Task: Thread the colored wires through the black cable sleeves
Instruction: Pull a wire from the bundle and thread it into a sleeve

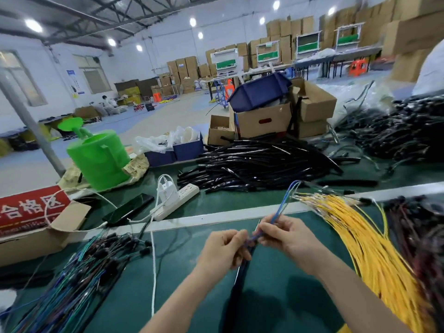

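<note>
Over the green table, my left hand grips the top end of a black cable sleeve that hangs down towards me. My right hand pinches a few blue wires just above the sleeve's mouth. The wires rise up and away from my fingers. Both hands nearly touch at the sleeve's opening, which my fingers hide. A thick bundle of yellow wires lies to the right. A big pile of black sleeves lies at the back of the table.
Finished multicoloured harnesses lie at the left. A power strip with a charger, a phone, a green watering can, a cardboard box and blue bins stand behind. Dark wires lie far right.
</note>
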Demonstrator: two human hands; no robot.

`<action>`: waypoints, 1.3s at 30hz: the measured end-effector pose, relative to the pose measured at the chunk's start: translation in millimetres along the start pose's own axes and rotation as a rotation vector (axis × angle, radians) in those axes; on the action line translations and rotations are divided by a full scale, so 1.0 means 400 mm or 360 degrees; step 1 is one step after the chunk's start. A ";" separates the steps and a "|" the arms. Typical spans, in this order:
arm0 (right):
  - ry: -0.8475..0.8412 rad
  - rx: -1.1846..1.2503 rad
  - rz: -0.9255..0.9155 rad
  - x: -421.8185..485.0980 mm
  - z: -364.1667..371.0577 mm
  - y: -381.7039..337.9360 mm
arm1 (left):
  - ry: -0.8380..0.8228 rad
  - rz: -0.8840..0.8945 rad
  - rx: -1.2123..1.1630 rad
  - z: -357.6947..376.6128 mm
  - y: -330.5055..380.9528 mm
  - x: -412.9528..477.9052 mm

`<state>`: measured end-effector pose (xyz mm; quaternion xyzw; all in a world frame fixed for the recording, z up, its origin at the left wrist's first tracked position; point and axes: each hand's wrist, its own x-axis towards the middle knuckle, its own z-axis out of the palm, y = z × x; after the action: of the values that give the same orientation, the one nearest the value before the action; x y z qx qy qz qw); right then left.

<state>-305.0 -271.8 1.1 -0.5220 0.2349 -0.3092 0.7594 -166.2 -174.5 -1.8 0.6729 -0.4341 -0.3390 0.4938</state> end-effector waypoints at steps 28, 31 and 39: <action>0.0283 0.0109 -0.0206 -0.019 -0.075 0.096 | 0.0693 0.0981 0.1377 0.085 -0.107 -0.013; 0.0347 0.0175 -0.0227 -0.022 -0.100 0.104 | 0.0742 0.0987 0.1345 0.093 -0.130 -0.022; 0.0381 0.0234 -0.0175 -0.029 -0.097 0.119 | 0.0660 0.0822 0.1401 0.092 -0.136 -0.040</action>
<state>-328.9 -276.2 -56.6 -0.4364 0.2715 -0.4267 0.7442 -191.5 -166.2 -63.8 0.7402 -0.5794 0.1464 0.3082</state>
